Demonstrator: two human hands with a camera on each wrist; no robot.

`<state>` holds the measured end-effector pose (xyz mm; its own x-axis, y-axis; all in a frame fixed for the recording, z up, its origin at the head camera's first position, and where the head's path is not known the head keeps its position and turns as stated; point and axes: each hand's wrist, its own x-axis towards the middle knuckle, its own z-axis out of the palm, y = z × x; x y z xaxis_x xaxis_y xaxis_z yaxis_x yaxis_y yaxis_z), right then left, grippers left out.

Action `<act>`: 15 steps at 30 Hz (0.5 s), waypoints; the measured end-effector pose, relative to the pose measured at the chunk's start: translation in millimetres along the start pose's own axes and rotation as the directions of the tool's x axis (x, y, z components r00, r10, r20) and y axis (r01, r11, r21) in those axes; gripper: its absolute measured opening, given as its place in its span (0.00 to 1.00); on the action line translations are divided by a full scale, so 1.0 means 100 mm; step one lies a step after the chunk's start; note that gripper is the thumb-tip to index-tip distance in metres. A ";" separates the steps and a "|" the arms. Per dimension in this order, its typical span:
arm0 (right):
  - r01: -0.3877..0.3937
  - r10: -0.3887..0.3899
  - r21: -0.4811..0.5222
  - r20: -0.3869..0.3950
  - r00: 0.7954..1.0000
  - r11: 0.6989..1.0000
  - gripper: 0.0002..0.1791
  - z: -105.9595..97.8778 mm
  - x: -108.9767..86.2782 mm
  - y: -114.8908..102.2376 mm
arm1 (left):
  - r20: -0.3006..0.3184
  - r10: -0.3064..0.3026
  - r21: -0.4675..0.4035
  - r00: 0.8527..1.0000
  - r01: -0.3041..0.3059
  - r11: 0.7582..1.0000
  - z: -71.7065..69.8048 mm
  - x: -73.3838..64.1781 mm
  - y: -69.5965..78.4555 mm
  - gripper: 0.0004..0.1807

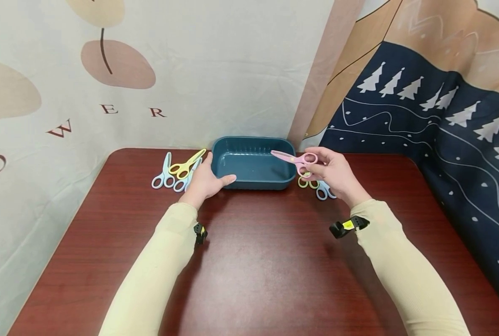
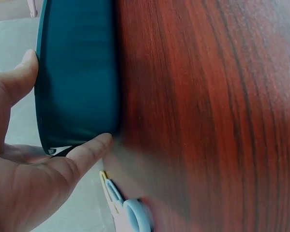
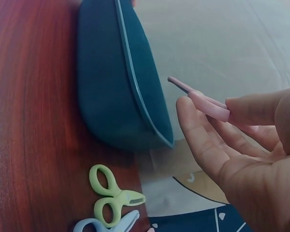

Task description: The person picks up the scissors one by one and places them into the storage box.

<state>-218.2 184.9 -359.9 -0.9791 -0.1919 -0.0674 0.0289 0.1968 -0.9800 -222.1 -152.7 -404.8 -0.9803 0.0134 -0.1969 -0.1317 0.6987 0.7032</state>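
A teal plastic bin (image 1: 255, 185) stands at the back of the table. My left hand (image 1: 204, 181) is at its left end, thumb extended by the front rim and straight fingers (image 2: 91, 151) along the end wall. Over the right end of the bin, my right hand (image 1: 336, 173) pinches pink scissors (image 1: 292, 159) by the handle loops, blades pointing left over the bin's interior. Beside the left hand lie yellow scissors (image 1: 185, 168) and two light blue pairs, one of them partly hidden by that hand. Below the right hand are green scissors (image 3: 116, 195) and blue scissors (image 3: 128, 222).
The dark red wood table (image 1: 270, 261) extends toward me in front of the bin. Behind it hangs a pale printed cloth (image 1: 216, 70), with a navy tree-patterned cloth (image 1: 371, 112) at the right. Both sleeved wrists carry small black cameras.
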 end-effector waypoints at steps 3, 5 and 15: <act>-0.008 0.008 0.003 0.015 1.000 1.000 0.26 0.02 0.02 -0.02 | 0.001 -0.003 0.004 1.000 0.003 1.000 0.00 -0.01 0.00 0.59; -0.017 0.016 0.005 0.026 1.000 1.000 0.26 0.03 0.02 -0.04 | 0.002 -0.001 0.008 1.000 0.001 1.000 0.00 0.00 -0.01 0.59; -0.036 0.036 -0.003 0.055 0.998 0.999 0.26 0.08 0.09 -0.07 | 0.009 0.006 0.022 1.000 -0.006 1.000 0.01 0.03 -0.01 0.60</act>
<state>-225.4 174.6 -355.3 -0.9648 -0.2375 -0.1132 0.0637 0.2066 -0.9764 -224.7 -153.2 -406.9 -0.9797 0.0237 -0.1991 -0.1227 0.7143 0.6890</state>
